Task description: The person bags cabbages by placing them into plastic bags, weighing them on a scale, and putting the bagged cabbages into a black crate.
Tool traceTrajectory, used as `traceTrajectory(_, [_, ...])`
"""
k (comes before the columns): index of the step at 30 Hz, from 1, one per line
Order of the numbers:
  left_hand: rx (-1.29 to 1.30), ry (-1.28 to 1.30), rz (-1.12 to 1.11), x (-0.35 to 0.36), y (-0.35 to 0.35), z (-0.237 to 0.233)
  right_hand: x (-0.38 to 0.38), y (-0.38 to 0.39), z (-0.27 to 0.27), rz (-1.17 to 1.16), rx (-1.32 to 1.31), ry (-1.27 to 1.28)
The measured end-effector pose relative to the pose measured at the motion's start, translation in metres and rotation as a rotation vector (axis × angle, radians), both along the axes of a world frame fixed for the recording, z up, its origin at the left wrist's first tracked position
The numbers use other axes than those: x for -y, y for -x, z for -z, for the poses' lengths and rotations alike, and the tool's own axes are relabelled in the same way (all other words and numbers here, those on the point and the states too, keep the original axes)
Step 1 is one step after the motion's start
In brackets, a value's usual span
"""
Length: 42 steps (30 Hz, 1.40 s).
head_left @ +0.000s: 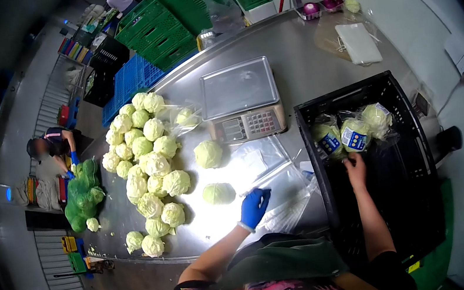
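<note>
My left hand [255, 207], in a blue glove, is over the steel table beside a stack of clear plastic bags [286, 191]. Its fingers are curled in; whatever they may hold is hidden. Just beyond it sits a bare cabbage [219, 194], with another cabbage [208, 154] farther back. My right hand [356, 170], ungloved, reaches into a black crate [324, 191]. Its fingers are at the near end of a bagged cabbage [355, 135] with a blue and white label. A second bagged cabbage [328, 140] and a third [377, 118] lie on either side.
A scale [242, 99] stands at the back of the table [196, 227]. Many loose cabbages [152, 165] are heaped left. White bags [358, 43] and packed red onions [311, 10] lie far right. At left, a co-worker [57, 146] handles a green net sack [82, 196]. Green crates [154, 34] are stacked behind.
</note>
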State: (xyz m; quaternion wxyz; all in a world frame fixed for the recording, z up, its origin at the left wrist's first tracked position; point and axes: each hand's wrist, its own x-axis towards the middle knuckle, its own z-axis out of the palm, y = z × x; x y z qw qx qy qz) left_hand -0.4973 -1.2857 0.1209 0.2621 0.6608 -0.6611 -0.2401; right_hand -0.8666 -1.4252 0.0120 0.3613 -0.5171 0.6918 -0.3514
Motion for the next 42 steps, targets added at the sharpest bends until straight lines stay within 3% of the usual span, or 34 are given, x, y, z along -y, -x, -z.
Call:
traceTrajectory(3, [0.107, -0.117, 0.279, -0.055, -0.014, 0.05, -0.002, -0.013, -0.057, 0.16, 0.238, 0.09])
traceTrajectory(4, [0.163, -0.099, 0.319, -0.07, -0.021, 0.082, -0.003, -0.02, -0.079, 0.122, 0.202, 0.161])
traceTrajectory(6, [0.167, -0.02, 0.273, -0.08, -0.032, 0.127, -0.007, -0.031, -0.112, -0.012, 0.113, 0.255])
traceTrajectory(8, [0.07, -0.166, 0.163, -0.072, -0.035, 0.144, -0.018, -0.057, -0.154, -0.012, 0.129, 0.348])
traceTrajectory(9, [0.064, -0.032, 0.249, -0.071, -0.037, 0.167, -0.026, -0.068, -0.174, -0.085, 0.123, 0.394])
traceTrajectory(10, [-0.236, -0.096, 0.139, -0.068, -0.037, 0.159, -0.037, -0.08, -0.193, -0.155, 0.115, 0.435])
traceTrajectory(11, [-0.376, -0.279, 0.046, -0.066, -0.037, 0.139, -0.052, -0.095, -0.214, -0.21, 0.055, 0.453])
traceTrajectory(12, [-0.509, -0.471, -0.044, -0.063, -0.037, 0.115, -0.067, -0.112, -0.231, -0.261, -0.005, 0.465])
traceTrajectory(13, [-0.476, -0.474, -0.036, -0.061, -0.041, 0.102, -0.082, -0.13, -0.238, -0.355, -0.032, 0.482])
traceTrajectory(16, [-0.439, -0.293, 0.01, -0.069, -0.045, 0.074, -0.134, -0.165, -0.231, -0.782, -0.147, 0.312])
traceTrajectory(17, [-0.304, -0.119, 0.08, -0.069, -0.049, 0.081, -0.152, -0.172, -0.218, -0.759, -0.153, 0.283])
traceTrajectory(18, [-0.171, 0.063, 0.148, -0.069, -0.053, 0.091, -0.169, -0.18, -0.2, -0.881, -0.225, 0.203])
traceTrajectory(19, [-0.138, 0.041, 0.134, -0.066, -0.055, 0.098, -0.181, -0.188, -0.184, -1.005, -0.298, 0.132])
traceTrajectory(22, [0.04, -0.01, 0.169, -0.052, -0.062, 0.12, -0.219, -0.202, -0.146, -1.041, -0.211, -0.07])
traceTrajectory(23, [0.009, -0.076, 0.193, -0.046, -0.064, 0.127, -0.229, -0.201, -0.136, -1.033, -0.231, -0.085])
traceTrajectory(24, [-0.113, 0.027, 0.203, -0.038, -0.071, 0.189, -0.235, -0.201, -0.129, -1.061, -0.27, -0.132])
traceTrajectory(26, [-0.494, -0.155, 0.036, -0.033, -0.076, 0.145, -0.24, -0.2, -0.106, -1.096, -0.323, -0.167])
traceTrajectory(28, [-0.554, -0.158, 0.032, -0.038, -0.08, 0.095, -0.247, -0.2, -0.077, -0.652, -0.022, -0.271])
traceTrajectory(30, [-0.599, -0.189, 0.028, -0.059, -0.084, 0.06, -0.237, -0.214, -0.082, -0.204, 0.423, -0.433])
traceTrajectory(33, [-0.524, -0.222, 0.124, -0.096, -0.087, 0.022, -0.226, -0.246, -0.107, -0.161, 0.528, -0.41])
traceTrajectory(34, [-0.524, -0.215, 0.093, -0.104, -0.092, 0.027, -0.223, -0.254, -0.098, -0.304, 0.498, -0.417])
traceTrajectory(36, [-1.076, -0.344, -0.167, -0.116, -0.111, 0.04, -0.221, -0.269, -0.086, -0.486, 0.468, -0.433])
traceTrajectory(38, [-1.081, -0.3, -0.318, -0.123, -0.13, 0.038, -0.226, -0.264, -0.074, -0.48, 0.345, -0.471])
traceTrajectory(40, [-0.772, -0.112, -0.194, -0.129, -0.136, 0.059, -0.227, -0.27, -0.087, -0.481, 0.352, -0.609])
traceTrajectory(41, [-0.66, 0.1, -0.134, -0.133, -0.132, 0.068, -0.227, -0.282, -0.13, -0.692, 0.036, -0.672])
traceTrajectory(42, [-0.663, 0.113, -0.158, -0.136, -0.129, 0.065, -0.225, -0.294, -0.162, -0.885, -0.29, -0.714])
